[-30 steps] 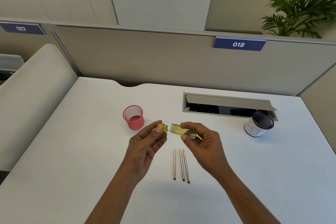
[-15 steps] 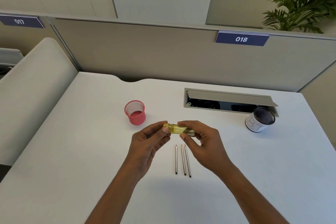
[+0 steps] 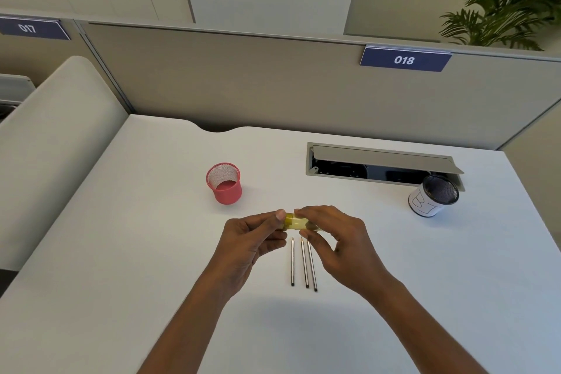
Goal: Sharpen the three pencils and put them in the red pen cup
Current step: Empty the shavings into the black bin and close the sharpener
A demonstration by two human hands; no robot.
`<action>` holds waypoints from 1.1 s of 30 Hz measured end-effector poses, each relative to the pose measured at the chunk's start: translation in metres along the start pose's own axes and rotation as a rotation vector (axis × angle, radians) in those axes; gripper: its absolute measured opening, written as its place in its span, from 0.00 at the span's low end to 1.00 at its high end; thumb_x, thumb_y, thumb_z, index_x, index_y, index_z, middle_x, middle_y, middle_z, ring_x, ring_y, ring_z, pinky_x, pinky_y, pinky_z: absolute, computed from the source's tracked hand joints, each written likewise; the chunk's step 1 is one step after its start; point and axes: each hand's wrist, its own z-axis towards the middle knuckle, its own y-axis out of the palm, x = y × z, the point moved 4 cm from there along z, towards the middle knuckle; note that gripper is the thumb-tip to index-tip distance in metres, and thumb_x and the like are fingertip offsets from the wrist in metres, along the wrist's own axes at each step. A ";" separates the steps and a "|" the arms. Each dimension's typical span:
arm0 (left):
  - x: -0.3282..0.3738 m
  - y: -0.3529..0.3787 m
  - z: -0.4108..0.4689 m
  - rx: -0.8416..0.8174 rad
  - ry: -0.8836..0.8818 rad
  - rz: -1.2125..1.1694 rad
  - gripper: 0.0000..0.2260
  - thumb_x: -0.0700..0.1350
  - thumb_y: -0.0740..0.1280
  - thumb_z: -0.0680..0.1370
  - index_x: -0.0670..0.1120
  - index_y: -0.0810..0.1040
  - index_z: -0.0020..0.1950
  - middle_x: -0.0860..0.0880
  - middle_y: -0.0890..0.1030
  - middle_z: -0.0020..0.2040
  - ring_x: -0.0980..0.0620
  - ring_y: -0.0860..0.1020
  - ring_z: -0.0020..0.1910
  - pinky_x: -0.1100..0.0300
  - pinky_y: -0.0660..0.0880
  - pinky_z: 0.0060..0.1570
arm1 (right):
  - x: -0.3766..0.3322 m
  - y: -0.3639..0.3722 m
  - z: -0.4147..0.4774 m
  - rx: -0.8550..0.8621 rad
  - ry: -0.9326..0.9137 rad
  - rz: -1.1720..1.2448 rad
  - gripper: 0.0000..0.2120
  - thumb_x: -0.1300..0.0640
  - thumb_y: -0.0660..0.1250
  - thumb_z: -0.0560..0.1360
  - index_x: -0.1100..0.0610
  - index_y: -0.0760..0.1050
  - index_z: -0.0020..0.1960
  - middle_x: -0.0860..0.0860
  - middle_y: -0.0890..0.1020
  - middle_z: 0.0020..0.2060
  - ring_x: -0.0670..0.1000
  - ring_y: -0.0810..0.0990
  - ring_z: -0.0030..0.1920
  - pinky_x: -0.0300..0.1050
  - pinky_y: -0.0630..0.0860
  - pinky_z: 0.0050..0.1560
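Left hand [image 3: 252,249] and right hand [image 3: 337,243] each pinch one end of the yellow sharpener [image 3: 296,222] just above three pencils [image 3: 303,264] lying side by side on the white tabletop [image 3: 121,252]. The red pen cup [image 3: 226,184] stands beyond them. A paper-wrapped black cup [image 3: 432,196] sits by the open cable hatch [image 3: 379,161], below a beige partition [image 3: 243,85].

White desk [image 3: 425,282] up front: beige partition [image 3: 243,79] right behind it, blue 018 sign [image 3: 404,59] on top, green plant [image 3: 510,0] beyond the desk's far-right corner.
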 end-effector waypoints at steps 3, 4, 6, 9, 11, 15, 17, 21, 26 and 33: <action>0.001 0.000 -0.001 -0.023 0.009 0.031 0.12 0.47 0.76 0.71 0.42 0.89 0.50 0.40 0.87 0.44 0.48 0.84 0.41 0.57 0.82 0.46 | -0.001 -0.001 -0.001 0.013 -0.005 0.035 0.14 0.61 0.72 0.78 0.54 0.82 0.63 0.45 0.85 0.53 0.44 0.83 0.50 0.42 0.80 0.51; 0.000 0.002 -0.002 -0.030 0.010 0.039 0.12 0.47 0.76 0.71 0.42 0.89 0.50 0.40 0.87 0.44 0.48 0.84 0.41 0.57 0.82 0.47 | -0.001 -0.002 -0.003 0.014 -0.001 0.045 0.14 0.60 0.73 0.77 0.55 0.82 0.63 0.45 0.85 0.52 0.44 0.83 0.49 0.42 0.80 0.50; 0.000 0.002 -0.003 -0.040 0.016 0.047 0.11 0.47 0.76 0.71 0.42 0.90 0.49 0.40 0.86 0.43 0.48 0.83 0.40 0.57 0.82 0.47 | -0.002 -0.002 -0.003 0.014 0.009 0.062 0.13 0.60 0.73 0.77 0.55 0.83 0.62 0.44 0.85 0.51 0.44 0.83 0.48 0.42 0.80 0.49; -0.002 0.003 -0.005 -0.052 0.029 0.051 0.13 0.48 0.76 0.70 0.42 0.89 0.49 0.41 0.86 0.42 0.47 0.83 0.40 0.56 0.82 0.47 | -0.003 -0.004 -0.005 0.020 0.032 0.093 0.13 0.59 0.74 0.76 0.55 0.83 0.60 0.44 0.86 0.49 0.45 0.83 0.46 0.40 0.79 0.48; -0.003 0.004 -0.006 -0.055 0.041 0.044 0.13 0.47 0.76 0.69 0.41 0.89 0.49 0.41 0.86 0.42 0.47 0.82 0.40 0.56 0.82 0.47 | -0.002 -0.004 -0.006 0.029 0.068 0.137 0.13 0.59 0.75 0.76 0.54 0.84 0.60 0.44 0.86 0.48 0.46 0.84 0.45 0.41 0.80 0.48; -0.007 0.005 -0.009 -0.055 0.075 0.037 0.11 0.46 0.75 0.70 0.41 0.90 0.48 0.42 0.86 0.42 0.47 0.83 0.40 0.56 0.82 0.47 | 0.004 0.000 -0.012 0.041 0.219 0.326 0.13 0.59 0.76 0.75 0.55 0.85 0.59 0.45 0.87 0.48 0.51 0.86 0.50 0.46 0.83 0.51; -0.007 0.006 -0.010 -0.032 0.085 0.024 0.10 0.46 0.75 0.70 0.43 0.90 0.47 0.42 0.87 0.43 0.47 0.83 0.40 0.57 0.82 0.47 | 0.004 0.002 -0.013 0.042 0.233 0.344 0.13 0.60 0.76 0.75 0.54 0.84 0.59 0.45 0.87 0.48 0.52 0.86 0.50 0.45 0.82 0.52; -0.007 0.010 -0.007 0.027 0.078 -0.108 0.12 0.45 0.76 0.69 0.42 0.89 0.50 0.40 0.88 0.49 0.47 0.85 0.45 0.58 0.82 0.47 | 0.000 0.000 -0.006 0.058 0.194 0.330 0.16 0.59 0.75 0.76 0.54 0.82 0.63 0.44 0.86 0.53 0.50 0.85 0.54 0.43 0.82 0.54; -0.005 0.008 -0.003 0.076 0.070 -0.221 0.15 0.41 0.75 0.69 0.41 0.87 0.55 0.41 0.88 0.52 0.46 0.87 0.48 0.58 0.84 0.46 | 0.005 -0.008 -0.005 0.119 0.167 0.222 0.16 0.61 0.76 0.75 0.55 0.82 0.62 0.46 0.85 0.53 0.49 0.85 0.52 0.45 0.84 0.54; -0.014 0.004 -0.001 0.080 0.090 -0.191 0.13 0.40 0.76 0.69 0.40 0.88 0.52 0.39 0.88 0.52 0.44 0.87 0.49 0.57 0.84 0.49 | 0.011 -0.006 -0.010 0.139 0.171 0.161 0.12 0.60 0.76 0.75 0.56 0.85 0.58 0.45 0.87 0.48 0.48 0.85 0.48 0.45 0.84 0.50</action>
